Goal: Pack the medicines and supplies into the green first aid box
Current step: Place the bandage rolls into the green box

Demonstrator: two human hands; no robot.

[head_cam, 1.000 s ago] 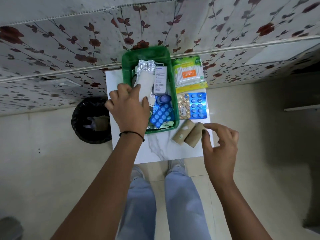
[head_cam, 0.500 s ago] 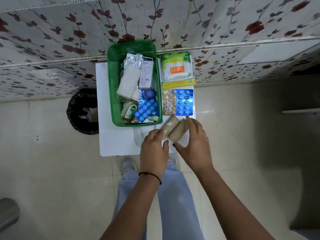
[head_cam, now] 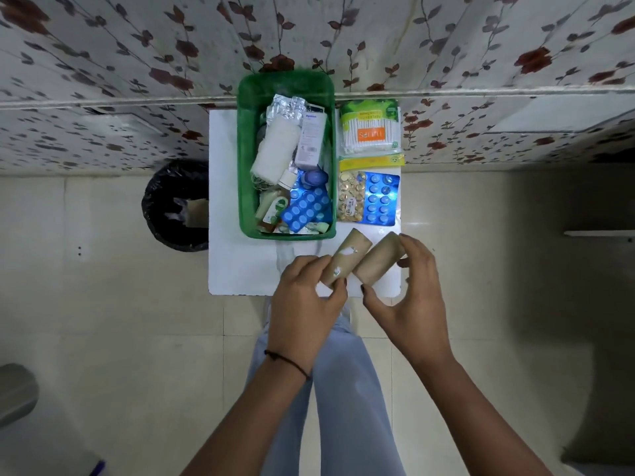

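The green first aid box [head_cam: 245, 173] stands on a small white table [head_cam: 233, 266], filled with a white gauze roll [head_cam: 275, 149], a white carton [head_cam: 311, 139], a small bottle [head_cam: 271, 209] and a blue blister strip [head_cam: 305, 209]. Two brown bandage rolls lie side by side at the table's front. My left hand [head_cam: 302, 304] grips the near end of the left brown roll [head_cam: 347, 261]. My right hand [head_cam: 409, 297] holds the right brown roll [head_cam: 378, 262] between thumb and fingers.
To the right of the box lie a cotton bud pack [head_cam: 371, 132], a gold pill strip [head_cam: 350, 197] and a blue tablet strip [head_cam: 381, 197]. A black bin [head_cam: 173, 204] stands left of the table. A floral-papered wall rises behind. My legs are below the table's front edge.
My left hand left the box and came down to the brown rolls. My right hand closed in on them too, and each hand now grips one roll.
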